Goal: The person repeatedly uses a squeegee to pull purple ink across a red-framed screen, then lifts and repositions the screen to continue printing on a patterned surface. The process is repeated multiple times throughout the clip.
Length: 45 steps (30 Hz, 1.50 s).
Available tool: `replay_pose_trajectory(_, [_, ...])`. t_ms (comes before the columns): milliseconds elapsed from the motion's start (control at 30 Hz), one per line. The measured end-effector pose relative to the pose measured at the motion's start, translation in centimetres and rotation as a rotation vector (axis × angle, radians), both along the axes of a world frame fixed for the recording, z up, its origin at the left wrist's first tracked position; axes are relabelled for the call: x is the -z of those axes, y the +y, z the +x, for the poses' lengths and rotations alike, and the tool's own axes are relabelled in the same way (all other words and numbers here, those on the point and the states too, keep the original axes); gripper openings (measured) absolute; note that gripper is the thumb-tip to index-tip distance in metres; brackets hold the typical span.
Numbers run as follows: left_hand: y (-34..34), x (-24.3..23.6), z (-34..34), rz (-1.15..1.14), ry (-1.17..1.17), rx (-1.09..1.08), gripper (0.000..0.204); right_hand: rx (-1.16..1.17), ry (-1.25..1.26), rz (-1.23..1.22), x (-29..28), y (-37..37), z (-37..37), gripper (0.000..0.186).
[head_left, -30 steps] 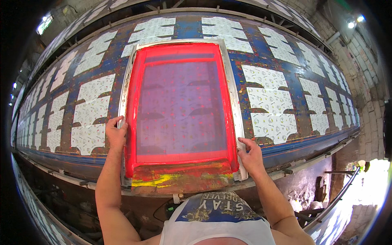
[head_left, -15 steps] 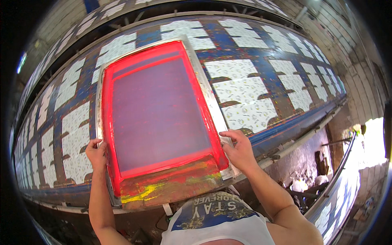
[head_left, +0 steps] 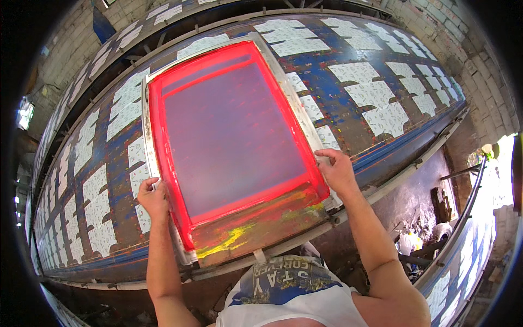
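Note:
Both my hands hold a large screen printing frame by its opposite long sides. It has pale metal edges, a red border and a greyish-purple mesh. Its near end is smeared with brown, yellow and red ink. My left hand pinches the left edge near the close end, fingers closed. On the right edge, my right hand grips with thumb and fingers. White printed fabric pieces show partly from under the frame on both sides. I cannot tell whether the frame touches the table.
The long ink-stained table carries rows of white patterned fabric pieces to both sides. A rail runs along its near edge. Another table with pieces stands at lower right. Brick walls rise beyond.
The frame has moved right along the table with both hands on it. It now partly covers a column of fabric pieces that lay uncovered at its right.

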<state>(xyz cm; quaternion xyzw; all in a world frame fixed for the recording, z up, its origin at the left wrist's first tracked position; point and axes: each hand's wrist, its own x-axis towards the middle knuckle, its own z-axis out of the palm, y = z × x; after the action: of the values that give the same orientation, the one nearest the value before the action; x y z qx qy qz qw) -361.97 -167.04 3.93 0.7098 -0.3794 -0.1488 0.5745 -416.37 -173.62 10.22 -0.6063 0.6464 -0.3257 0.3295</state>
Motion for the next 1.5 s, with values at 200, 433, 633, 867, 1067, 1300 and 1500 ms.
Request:
replay_pose_trajectory(200, [-3.3,1.3,-10.9,-0.018,0.052,0.0,0.019,0.003,0.044,0.041,1.3,-3.8,-11.3,0.034])
replay_pose_trajectory(433, [-4.3,2.6,-17.3,-0.048,0.105,0.013,0.019,-0.02,-0.17,0.079,2.8,-6.1,-18.4,0.034])
replay_pose_trajectory(633, [-4.9,1.5,-20.5,-0.032,0.135,0.011,0.019,-0.057,-0.168,0.036,3.2,-6.4,-21.1,0.035])
replay_pose_trajectory(867, [-5.7,2.1,-21.6,-0.003,0.079,-0.006,0.021,-0.154,0.107,-0.085,2.3,-6.1,-22.2,0.045])
replay_pose_trajectory(1067, [-5.6,4.1,-21.0,0.107,0.063,-0.012,0.017,-0.706,0.464,-0.395,-0.9,1.4,-17.7,0.057])
replay_pose_trajectory(1300, [-5.8,5.1,-20.6,0.176,-0.407,-0.078,0.021,-0.965,0.549,-0.42,0.9,6.7,-13.3,0.052])
replay_pose_trajectory(1500, [-5.7,4.5,-20.8,0.201,-0.274,-0.077,0.034,-1.01,0.719,-0.597,0.1,6.1,-13.1,0.054])
